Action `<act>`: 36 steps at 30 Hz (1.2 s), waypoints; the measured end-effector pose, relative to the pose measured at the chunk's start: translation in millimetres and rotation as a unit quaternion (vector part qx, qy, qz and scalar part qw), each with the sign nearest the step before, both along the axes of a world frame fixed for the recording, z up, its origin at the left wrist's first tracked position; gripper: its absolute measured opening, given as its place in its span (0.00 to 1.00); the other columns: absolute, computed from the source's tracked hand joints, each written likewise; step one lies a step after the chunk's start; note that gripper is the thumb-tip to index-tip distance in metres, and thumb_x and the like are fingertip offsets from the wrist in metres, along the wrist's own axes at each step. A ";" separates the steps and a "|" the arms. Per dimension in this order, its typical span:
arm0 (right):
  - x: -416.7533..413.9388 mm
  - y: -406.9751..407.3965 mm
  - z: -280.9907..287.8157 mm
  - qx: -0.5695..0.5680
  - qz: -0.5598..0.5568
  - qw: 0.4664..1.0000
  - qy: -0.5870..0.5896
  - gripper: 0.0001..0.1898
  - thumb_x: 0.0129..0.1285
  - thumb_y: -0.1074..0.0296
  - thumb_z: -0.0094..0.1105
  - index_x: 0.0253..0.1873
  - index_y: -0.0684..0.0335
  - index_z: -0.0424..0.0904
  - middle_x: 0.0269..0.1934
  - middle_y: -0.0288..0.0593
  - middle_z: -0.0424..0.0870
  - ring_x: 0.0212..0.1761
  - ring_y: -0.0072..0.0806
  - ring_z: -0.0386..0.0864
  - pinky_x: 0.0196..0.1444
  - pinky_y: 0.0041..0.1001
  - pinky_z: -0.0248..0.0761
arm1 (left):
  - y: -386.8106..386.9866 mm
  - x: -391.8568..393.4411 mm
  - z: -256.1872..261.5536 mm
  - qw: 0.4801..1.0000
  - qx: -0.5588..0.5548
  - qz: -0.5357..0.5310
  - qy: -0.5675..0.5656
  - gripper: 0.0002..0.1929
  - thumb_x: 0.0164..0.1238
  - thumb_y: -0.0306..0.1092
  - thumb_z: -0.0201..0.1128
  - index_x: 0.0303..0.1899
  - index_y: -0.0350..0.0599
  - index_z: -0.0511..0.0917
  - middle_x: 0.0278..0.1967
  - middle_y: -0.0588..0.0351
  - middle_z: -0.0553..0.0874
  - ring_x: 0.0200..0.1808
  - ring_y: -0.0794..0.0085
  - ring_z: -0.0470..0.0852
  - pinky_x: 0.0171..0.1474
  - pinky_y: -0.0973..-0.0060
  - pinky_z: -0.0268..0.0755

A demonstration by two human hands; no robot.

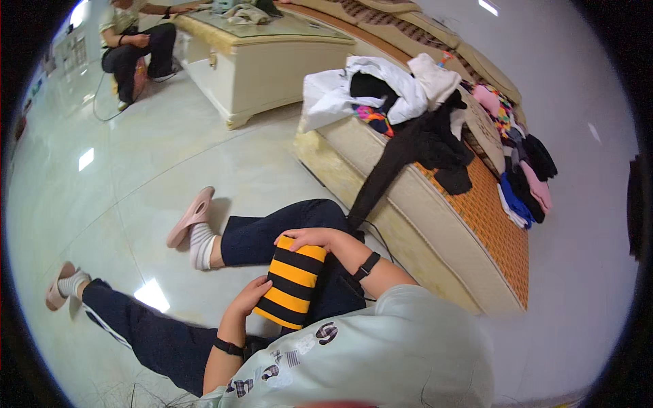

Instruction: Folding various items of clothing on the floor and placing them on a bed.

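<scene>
A folded cloth with yellow and black stripes lies over my lap, in front of my torso. My left hand holds its left edge, with the thumb on top and the other fingers mostly hidden. Across the far end of the bundle rests my right hand, its fingers curled over the corner and edge. Dark trousers cover my legs beneath the cloth. Black straps circle both forearms.
To my right, a sofa seat carries a heap of clothes: a white garment, a black garment hanging over the edge, and folded pieces. Ahead stands a cream coffee table. Beside it sits another person.
</scene>
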State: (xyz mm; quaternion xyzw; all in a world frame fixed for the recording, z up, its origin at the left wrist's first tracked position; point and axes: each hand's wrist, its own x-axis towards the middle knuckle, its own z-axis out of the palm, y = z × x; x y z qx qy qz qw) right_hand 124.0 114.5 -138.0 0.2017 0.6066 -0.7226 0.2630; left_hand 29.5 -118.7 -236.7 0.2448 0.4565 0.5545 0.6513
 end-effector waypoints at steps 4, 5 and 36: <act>-4.4 -4.6 -2.7 -0.050 0.001 0.999 0.018 0.27 0.52 0.66 0.56 0.60 0.56 0.66 0.53 0.40 0.72 0.54 0.29 0.71 0.54 0.30 0.67 | -5.2 -3.3 -1.5 0.999 0.002 0.042 0.008 0.19 0.69 0.40 0.48 0.52 0.33 0.70 0.44 0.53 0.79 0.44 0.74 0.78 0.48 0.78 0.70; -4.9 -6.0 -4.7 -0.061 -0.004 0.998 0.026 0.26 0.53 0.66 0.56 0.60 0.57 0.66 0.53 0.40 0.72 0.54 0.30 0.71 0.56 0.30 0.66 | -5.3 -3.5 -1.2 0.999 0.014 0.048 -0.003 0.18 0.70 0.40 0.47 0.51 0.35 0.71 0.43 0.54 0.80 0.42 0.74 0.78 0.46 0.78 0.70; -11.0 -31.1 -12.6 -0.146 -0.088 0.984 0.061 0.25 0.55 0.67 0.55 0.59 0.63 0.65 0.53 0.45 0.73 0.54 0.32 0.73 0.57 0.30 0.66 | -12.2 -16.7 2.8 0.991 0.087 0.095 -0.029 0.15 0.69 0.37 0.49 0.51 0.39 0.71 0.42 0.59 0.80 0.43 0.77 0.77 0.48 0.79 0.69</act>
